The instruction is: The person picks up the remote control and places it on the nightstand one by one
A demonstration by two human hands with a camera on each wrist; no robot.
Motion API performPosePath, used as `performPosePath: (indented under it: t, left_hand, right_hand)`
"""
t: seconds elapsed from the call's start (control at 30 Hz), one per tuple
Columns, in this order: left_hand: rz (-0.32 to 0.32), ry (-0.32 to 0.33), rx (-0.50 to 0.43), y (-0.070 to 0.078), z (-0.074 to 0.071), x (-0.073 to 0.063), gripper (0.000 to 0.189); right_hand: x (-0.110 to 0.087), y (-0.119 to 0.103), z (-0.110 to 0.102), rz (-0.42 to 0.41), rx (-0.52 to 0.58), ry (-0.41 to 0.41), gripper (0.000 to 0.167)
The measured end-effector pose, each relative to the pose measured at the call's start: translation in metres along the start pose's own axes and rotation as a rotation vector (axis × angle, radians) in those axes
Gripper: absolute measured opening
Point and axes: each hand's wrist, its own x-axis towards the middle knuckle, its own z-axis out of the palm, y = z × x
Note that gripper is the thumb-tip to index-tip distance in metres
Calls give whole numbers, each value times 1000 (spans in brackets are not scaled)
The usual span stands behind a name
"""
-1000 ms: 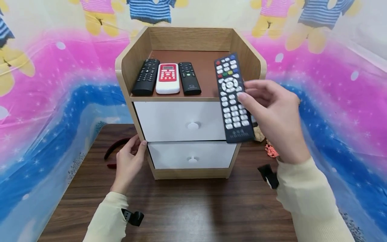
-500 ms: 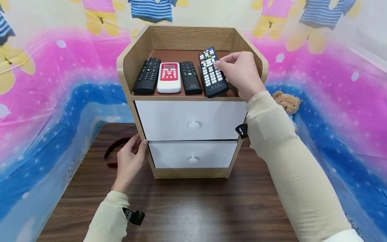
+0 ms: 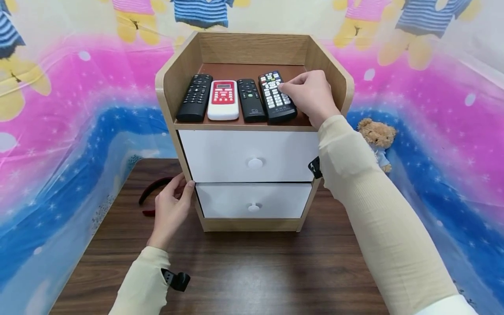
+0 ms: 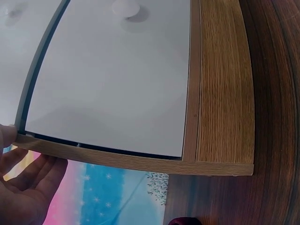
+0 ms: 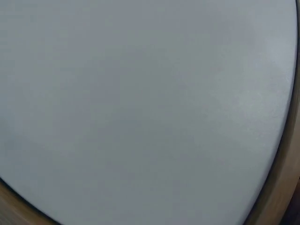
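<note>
My right hand [image 3: 313,94] pinches a black remote control [image 3: 278,105] with white buttons, thumb on its face and fingers by its right edge. This remote lies on the brown top shelf of a small wooden cabinet [image 3: 252,225], at the right end of a row. Left of it are a slim black remote [image 3: 252,105], a white remote with a red panel [image 3: 223,109] and a larger black remote [image 3: 194,98]. My left hand [image 3: 171,210] holds the cabinet's left side edge, thumb at the front; its fingers [image 4: 47,176] curl by the side panel in the left wrist view.
Two white drawers, an upper one [image 3: 220,153] and a lower one [image 3: 220,201], are closed, each with a round knob. A dark red curved band [image 3: 151,188] lies behind my left hand. Right of the cabinet sits a teddy bear [image 3: 377,133]. Printed cloth [image 3: 433,109] surrounds the wooden table [image 3: 236,271].
My right hand has carried the remote from in front of the cabinet up and left, then lowered it onto the shelf beside the others. My left hand stays at the cabinet's side.
</note>
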Motion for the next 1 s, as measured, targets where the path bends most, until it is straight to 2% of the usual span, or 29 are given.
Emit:
performPosePath:
  t: [0.37,0.57,0.67,0.8,0.9,1.0]
  left_hand:
    - [-17,-4,-13,-2,0,-3,46]
    - [-18,-1,-18,-2,-2,-3,47]
    - [-23,-6,-18,-2,-2,-3,47]
    - [-22,-14,-18,-2,-1,-2,48]
    - [-13,-11,-21,-1,0,-2,47]
    - [-7,-8,-27,-1,0,-2,45]
  right_hand:
    - [-5,8,0,-60,-99,-1,39]
    - [-16,8,-6,-86,-131,-7,42]
    - [-29,13,-11,-156,-102,-7,38]
    - [-57,26,-21,-310,-47,8,32]
    - [-77,43,-30,-429,-49,71,31]
    - [-93,69,-39,-486,-42,162,30]
